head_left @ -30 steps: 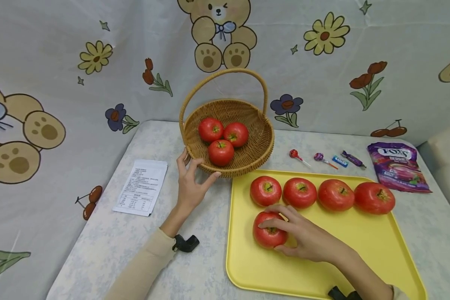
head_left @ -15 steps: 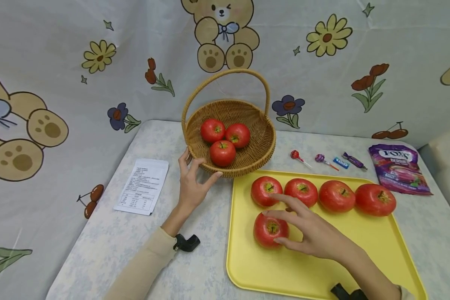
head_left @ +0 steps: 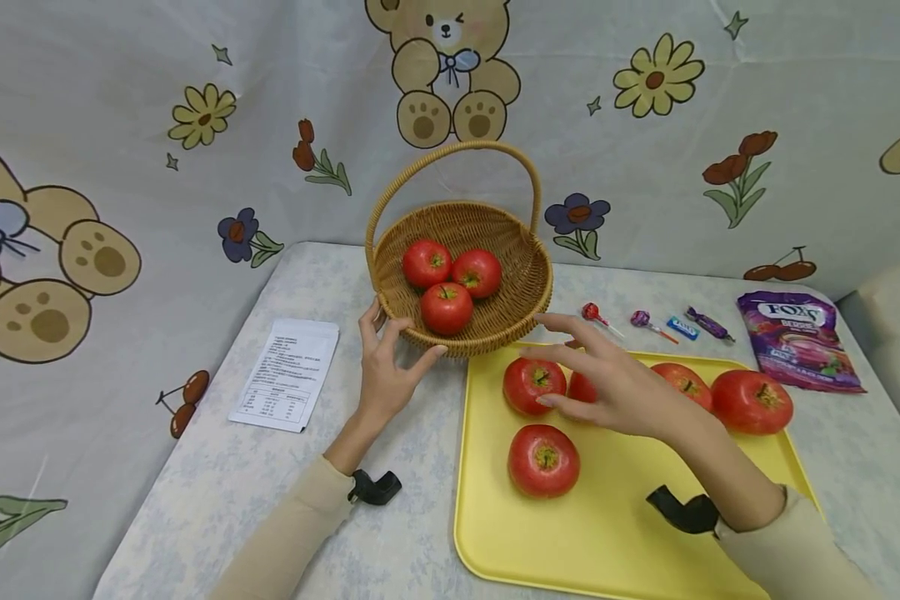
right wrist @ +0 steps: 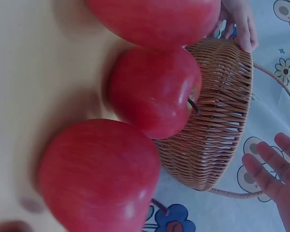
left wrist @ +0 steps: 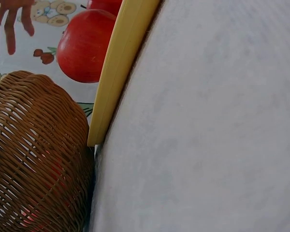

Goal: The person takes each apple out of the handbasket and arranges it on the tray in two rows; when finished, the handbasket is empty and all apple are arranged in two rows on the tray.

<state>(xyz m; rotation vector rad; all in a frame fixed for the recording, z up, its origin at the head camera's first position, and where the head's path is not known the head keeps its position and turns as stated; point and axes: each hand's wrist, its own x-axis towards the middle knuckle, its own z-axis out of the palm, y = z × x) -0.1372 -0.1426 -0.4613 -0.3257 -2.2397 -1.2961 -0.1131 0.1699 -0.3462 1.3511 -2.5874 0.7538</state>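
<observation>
A tilted wicker basket (head_left: 525, 292) with a tall handle holds three red apples (head_left: 447, 308). My left hand (head_left: 385, 375) grips its front-left rim, a finger over the edge and the thumb lower on the outside. Over the back row of apples on the yellow tray (head_left: 645, 533) hovers my right hand (head_left: 607, 379), its fingers spread and holding nothing. It partly covers the row, whose left-end apple (head_left: 534, 386) lies just beside the thumb. In front of that row sits a single apple (head_left: 543, 461). The right wrist view shows tray apples (right wrist: 154, 92) close up, with the basket behind.
Behind the tray lie two lollipops (head_left: 600, 317), small wrapped candies (head_left: 708, 324) and a purple candy bag (head_left: 798, 340). A white printed packet (head_left: 285, 375) lies on the left of the table. A patterned cloth (head_left: 307, 75) hangs behind.
My right hand has let go of the front apple, leaving it on the tray, and moved up and away toward the back row. The left hand stays on the basket.
</observation>
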